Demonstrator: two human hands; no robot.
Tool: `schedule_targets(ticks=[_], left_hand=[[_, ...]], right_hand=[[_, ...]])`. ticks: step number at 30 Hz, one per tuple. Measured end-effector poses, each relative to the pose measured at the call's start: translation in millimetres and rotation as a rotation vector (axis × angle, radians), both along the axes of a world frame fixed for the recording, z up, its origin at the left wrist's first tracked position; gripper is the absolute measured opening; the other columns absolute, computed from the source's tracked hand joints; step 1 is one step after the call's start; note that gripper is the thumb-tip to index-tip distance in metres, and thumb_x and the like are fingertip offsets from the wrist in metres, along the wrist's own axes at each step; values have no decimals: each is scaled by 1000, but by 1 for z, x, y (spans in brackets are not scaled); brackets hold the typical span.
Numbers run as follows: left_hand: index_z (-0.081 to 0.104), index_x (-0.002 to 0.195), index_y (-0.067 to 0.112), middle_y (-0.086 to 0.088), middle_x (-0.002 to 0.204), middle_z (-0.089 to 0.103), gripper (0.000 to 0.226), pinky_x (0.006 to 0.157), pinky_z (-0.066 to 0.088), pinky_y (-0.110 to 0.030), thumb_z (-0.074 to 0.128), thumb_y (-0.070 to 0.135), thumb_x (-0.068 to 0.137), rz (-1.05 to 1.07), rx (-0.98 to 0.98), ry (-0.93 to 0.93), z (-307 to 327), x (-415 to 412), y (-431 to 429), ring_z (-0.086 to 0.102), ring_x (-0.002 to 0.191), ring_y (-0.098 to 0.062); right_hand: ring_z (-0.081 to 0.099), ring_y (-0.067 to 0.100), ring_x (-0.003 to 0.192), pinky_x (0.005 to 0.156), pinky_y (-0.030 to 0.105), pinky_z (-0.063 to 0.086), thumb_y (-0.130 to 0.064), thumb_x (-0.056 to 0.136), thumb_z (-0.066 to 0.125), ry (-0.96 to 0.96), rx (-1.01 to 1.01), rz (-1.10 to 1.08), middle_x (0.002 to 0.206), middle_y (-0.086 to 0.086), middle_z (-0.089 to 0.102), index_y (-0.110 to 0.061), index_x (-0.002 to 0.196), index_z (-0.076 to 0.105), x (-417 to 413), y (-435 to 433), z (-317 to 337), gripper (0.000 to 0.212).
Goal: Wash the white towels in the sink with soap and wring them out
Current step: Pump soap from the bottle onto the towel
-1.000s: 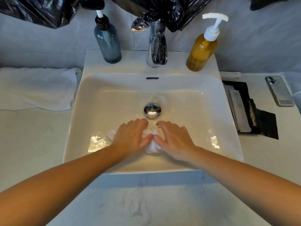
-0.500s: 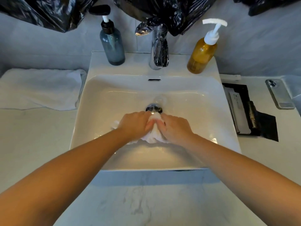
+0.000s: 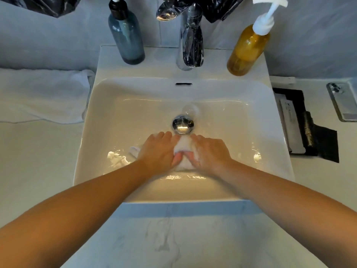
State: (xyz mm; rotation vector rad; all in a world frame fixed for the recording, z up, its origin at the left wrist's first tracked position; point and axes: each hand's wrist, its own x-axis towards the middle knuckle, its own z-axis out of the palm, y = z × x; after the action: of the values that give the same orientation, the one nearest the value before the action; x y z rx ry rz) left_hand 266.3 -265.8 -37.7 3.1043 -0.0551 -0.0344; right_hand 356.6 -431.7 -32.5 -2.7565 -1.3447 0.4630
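text: none readable | packet point(image 3: 292, 128) on black tray point(image 3: 326, 144): marks too blurred

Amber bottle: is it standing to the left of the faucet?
No, the amber bottle stands to the right of the faucet; the blue bottle is the one on the left.

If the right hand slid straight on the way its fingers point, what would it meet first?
Probably the metal drain plug, just beyond the fingertips of the right hand; depth is unclear.
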Motion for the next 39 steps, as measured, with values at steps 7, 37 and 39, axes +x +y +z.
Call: schedule_targets(ticks=[7,37,39], left_hand=[[51,118,23,-3,93,67,48,62,42,-32,17,50,99,114,-260,232,37,24,14,60,77,-21],[70,94,25,-1,95,73,54,92,53,-45,30,60,87,870,-1466,-66,96,1,-56,69,95,-19],[66,82,23,0,86,69,45,87,52,-41,31,47,96,901,-1347,-101,92,4,-55,65,89,-21]], right_hand=[[59,23,81,68,33,39,-63,99,26,277,28,-178,90,-4,59,-24,132,47,19,8,35,55],[63,13,79,66,23,47,-32,100,50,670,988,-956,83,-8,65,-30,86,61,-63,42,98,18],[57,19,74,68,31,44,-32,100,46,542,949,-1015,74,-7,59,-30,73,57,-56,46,90,29]])
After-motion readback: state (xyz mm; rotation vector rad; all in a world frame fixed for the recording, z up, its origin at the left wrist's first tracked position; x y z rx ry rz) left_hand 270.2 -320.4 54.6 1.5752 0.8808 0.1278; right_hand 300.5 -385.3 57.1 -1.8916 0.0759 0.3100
